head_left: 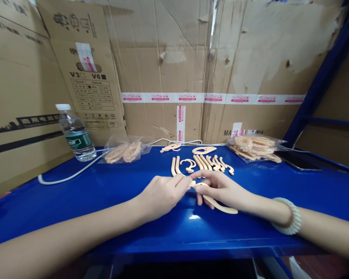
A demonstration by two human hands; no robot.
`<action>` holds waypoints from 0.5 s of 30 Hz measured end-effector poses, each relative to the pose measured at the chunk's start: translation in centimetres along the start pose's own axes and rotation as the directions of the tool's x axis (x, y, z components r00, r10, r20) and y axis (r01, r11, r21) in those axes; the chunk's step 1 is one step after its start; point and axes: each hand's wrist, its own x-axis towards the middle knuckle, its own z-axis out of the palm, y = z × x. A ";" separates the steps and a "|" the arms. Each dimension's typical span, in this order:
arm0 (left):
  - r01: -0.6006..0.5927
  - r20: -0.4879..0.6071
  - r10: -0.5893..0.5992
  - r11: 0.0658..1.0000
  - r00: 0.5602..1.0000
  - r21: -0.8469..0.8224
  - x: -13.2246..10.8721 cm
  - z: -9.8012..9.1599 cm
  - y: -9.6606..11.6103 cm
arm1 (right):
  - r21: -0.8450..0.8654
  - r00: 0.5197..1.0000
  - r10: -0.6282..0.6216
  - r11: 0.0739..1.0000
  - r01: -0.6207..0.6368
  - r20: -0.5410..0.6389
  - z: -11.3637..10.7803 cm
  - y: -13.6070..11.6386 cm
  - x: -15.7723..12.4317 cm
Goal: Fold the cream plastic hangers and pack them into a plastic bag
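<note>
My left hand [164, 195] pinches one end of a pale, wood-coloured curved piece at the middle of the blue table. My right hand [221, 188] has its fingers closed around the same curved piece [221, 206], whose long tail sticks out below the palm to the right. Where the fingertips meet, a small part of the piece shows, but the hands hide most of it. Just beyond lie several loose pieces: straight strips [202, 162], a C-shaped piece [189, 163] and wavy hooked pieces [221, 163].
Behind these lie two flat pale pieces, one an oval ring [203, 150]. Bags of similar pieces stand left [125, 150] and right [254, 147]. A water bottle [77, 135], white cable [58, 181] and phone [298, 161] are on the table [75, 201]. Cardboard [163, 69] walls the back.
</note>
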 end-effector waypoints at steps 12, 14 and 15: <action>-0.108 -0.106 0.132 0.973 0.986 0.205 0.3 -0.9 0.2 | -0.448 0.987 -0.147 0.888 0.105 -0.060 0.1 -1.2 -1.2; -0.114 -0.174 0.159 0.964 0.972 0.241 0.3 -1.0 0.3 | -0.564 0.970 -0.232 0.811 0.156 -0.065 0.1 -1.2 -1.3; -0.114 -0.202 0.166 0.962 0.965 0.249 0.3 -1.1 0.3 | -0.619 0.957 -0.282 0.764 0.183 -0.065 0.1 -1.1 -1.3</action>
